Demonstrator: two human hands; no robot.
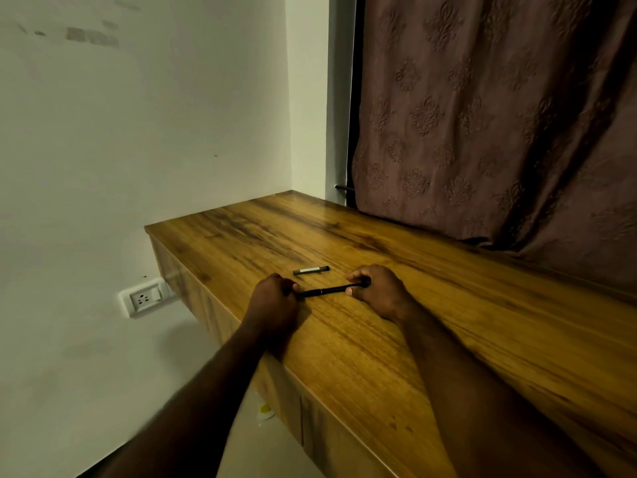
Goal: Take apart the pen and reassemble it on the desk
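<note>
My left hand and right hand each pinch one end of the pen, low over the desk. A detached part lies just beyond the pen. I judge disassembly begun, the body unseparated, and reassembly left.

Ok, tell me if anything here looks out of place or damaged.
Nothing serious. A short grey part lies loose on the desk just beyond the pen held by the left hand and right hand, which fits the task. Grey scuffed patches mark the upper wall, and a pale yellowish scrap lies on the floor below.
</note>
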